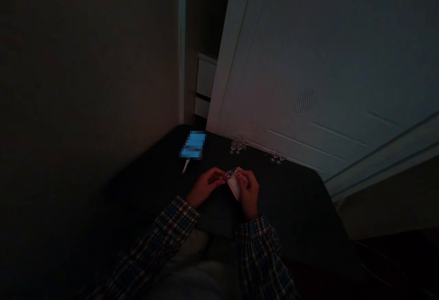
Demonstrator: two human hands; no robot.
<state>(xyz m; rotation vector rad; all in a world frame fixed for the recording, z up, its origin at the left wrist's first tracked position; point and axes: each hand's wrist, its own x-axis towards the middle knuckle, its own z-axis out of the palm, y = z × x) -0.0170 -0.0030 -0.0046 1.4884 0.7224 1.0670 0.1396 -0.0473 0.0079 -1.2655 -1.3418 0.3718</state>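
My left hand (210,183) is closed in a pinch on a small shiny piece (228,176), too dark and small to name. My right hand (249,191) grips a pink-and-white card or packet (233,187), held tilted over the dark table (284,199). The shiny piece meets the upper left edge of this card or packet, between my two hands. Beyond my hands, a cluster of small shiny ring-like pieces (238,145) lies near the table's back edge. A smaller group of similar pieces (277,158) is to its right.
A lit device with a blurred blue screen (194,145) stands at the table's back left, with a white strip (185,166) in front of it. A white panel with hearts (322,71) leans behind the table. On the left rises a wall (89,62). The room is dim.
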